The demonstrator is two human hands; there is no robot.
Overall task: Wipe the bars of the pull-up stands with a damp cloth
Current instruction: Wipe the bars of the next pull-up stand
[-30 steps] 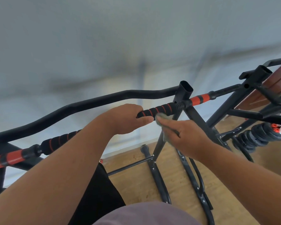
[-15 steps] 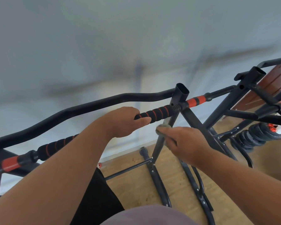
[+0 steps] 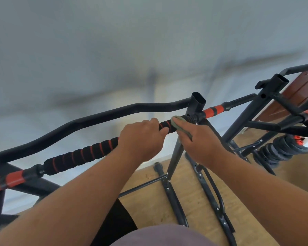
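Observation:
A pull-up stand's horizontal bar (image 3: 82,155) with black and red foam grips runs from lower left up to an upright post (image 3: 196,102). My left hand (image 3: 140,139) grips the foam bar just left of the post. My right hand (image 3: 197,144) holds a grey-green cloth (image 3: 178,124) wrapped over the bar's foam end, between my left hand and the post. Most of the cloth is hidden under my fingers.
A curved black top bar (image 3: 96,116) runs behind the foam bar. A second stand (image 3: 274,93) stands at the right, with stacked black weight plates (image 3: 281,150) on the wooden floor (image 3: 149,201). The stand's base legs (image 3: 172,197) lie below. A pale wall is close behind.
My right hand has lifted the cloth from below the bar onto the foam grip beside the post. My left hand kept its grip. The view shifted slightly.

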